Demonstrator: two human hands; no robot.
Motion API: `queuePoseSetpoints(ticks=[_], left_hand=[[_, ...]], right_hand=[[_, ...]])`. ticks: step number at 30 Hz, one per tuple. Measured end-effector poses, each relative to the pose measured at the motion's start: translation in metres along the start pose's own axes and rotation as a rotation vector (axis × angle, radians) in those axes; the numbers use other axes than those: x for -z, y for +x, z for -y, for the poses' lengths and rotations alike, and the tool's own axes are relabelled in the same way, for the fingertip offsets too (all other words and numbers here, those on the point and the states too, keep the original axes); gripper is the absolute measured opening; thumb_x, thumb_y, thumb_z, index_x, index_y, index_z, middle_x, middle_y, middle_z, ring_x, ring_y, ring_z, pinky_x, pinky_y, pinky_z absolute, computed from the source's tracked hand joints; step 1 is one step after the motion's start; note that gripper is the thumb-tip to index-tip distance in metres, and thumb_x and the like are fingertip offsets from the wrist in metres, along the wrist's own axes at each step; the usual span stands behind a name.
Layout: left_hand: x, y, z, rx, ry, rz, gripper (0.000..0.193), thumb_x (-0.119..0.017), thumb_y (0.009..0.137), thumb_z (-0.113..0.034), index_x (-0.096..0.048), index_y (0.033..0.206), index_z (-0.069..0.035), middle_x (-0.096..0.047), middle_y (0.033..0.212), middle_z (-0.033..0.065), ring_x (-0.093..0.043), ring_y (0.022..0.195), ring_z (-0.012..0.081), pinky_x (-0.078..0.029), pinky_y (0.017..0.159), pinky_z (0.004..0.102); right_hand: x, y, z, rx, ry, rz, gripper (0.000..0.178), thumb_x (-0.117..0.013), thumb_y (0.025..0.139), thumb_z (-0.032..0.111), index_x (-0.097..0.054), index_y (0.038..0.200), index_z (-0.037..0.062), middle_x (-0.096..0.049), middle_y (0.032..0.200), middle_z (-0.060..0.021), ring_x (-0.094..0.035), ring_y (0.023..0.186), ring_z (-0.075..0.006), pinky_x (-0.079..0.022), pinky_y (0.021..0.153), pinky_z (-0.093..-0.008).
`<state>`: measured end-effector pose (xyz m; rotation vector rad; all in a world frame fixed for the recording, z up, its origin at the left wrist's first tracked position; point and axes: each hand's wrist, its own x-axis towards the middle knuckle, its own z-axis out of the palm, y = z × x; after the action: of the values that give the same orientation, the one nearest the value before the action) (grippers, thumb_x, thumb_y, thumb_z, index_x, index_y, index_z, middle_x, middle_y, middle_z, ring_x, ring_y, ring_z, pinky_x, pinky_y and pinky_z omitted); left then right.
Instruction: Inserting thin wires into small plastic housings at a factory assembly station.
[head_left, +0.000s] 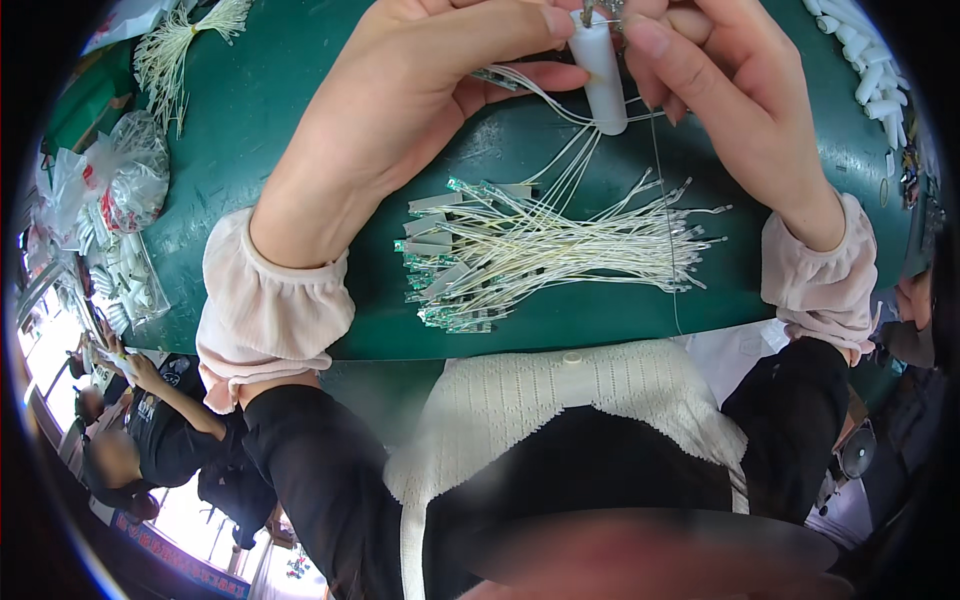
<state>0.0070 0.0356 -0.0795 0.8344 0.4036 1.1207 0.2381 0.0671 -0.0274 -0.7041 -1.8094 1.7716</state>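
Observation:
At the top of the head view, my left hand is closed, its thumb and fingers around a white plastic tube standing almost upright. A dark metal tip shows at the tube's upper end. My right hand is beside it, fingers pinched together on a thin thread, which hangs down across the table. Several white wires run past the tube's lower end. Below both hands lies a bundle of thin white wires, with small green circuit boards at their left ends. The uppermost fingertips are cut off by the frame.
The green table curves around me. Another wire bundle lies at the far left, above clear plastic bags of parts. White tubes are heaped at the far right. Another person works at lower left.

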Motion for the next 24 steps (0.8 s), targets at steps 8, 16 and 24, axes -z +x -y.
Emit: queuePoseSetpoints(ticks=[8, 16, 24], left_hand=[[0.012, 0.007, 0.008, -0.25, 0.017, 0.353, 0.005, -0.066, 0.099, -0.004, -0.063, 0.098, 0.0, -0.068, 0.108, 0.0091, -0.07, 0.093, 0.0167, -0.059, 0.091, 0.0322], [0.007, 0.002, 0.005, -0.2, 0.002, 0.292, 0.004, -0.065, 0.099, -0.003, -0.063, 0.099, 0.0, -0.069, 0.109, 0.0104, -0.07, 0.093, 0.0162, -0.059, 0.09, 0.0313], [-0.022, -0.011, -0.011, 0.055, 0.026, 0.004, 0.002, -0.064, 0.099, -0.001, -0.064, 0.1, 0.001, -0.071, 0.106, 0.0112, -0.07, 0.092, 0.0164, -0.058, 0.088, 0.0296]], right_hand=[[-0.001, 0.001, 0.001, 0.019, 0.01, -0.02, 0.011, -0.054, 0.106, 0.006, -0.047, 0.11, -0.0013, -0.062, 0.083, -0.0035, -0.056, 0.069, -0.0049, -0.044, 0.061, -0.0183], [-0.002, 0.002, -0.001, 0.041, -0.061, -0.084, 0.014, -0.061, 0.103, 0.003, -0.05, 0.11, -0.0009, -0.061, 0.079, -0.0012, -0.054, 0.065, -0.0019, -0.04, 0.056, -0.017], [-0.008, 0.003, 0.025, -0.242, -0.154, -0.101, 0.033, -0.075, 0.089, -0.007, -0.057, 0.116, -0.0023, -0.061, 0.077, 0.0026, -0.047, 0.06, 0.0026, -0.031, 0.051, -0.0162]])
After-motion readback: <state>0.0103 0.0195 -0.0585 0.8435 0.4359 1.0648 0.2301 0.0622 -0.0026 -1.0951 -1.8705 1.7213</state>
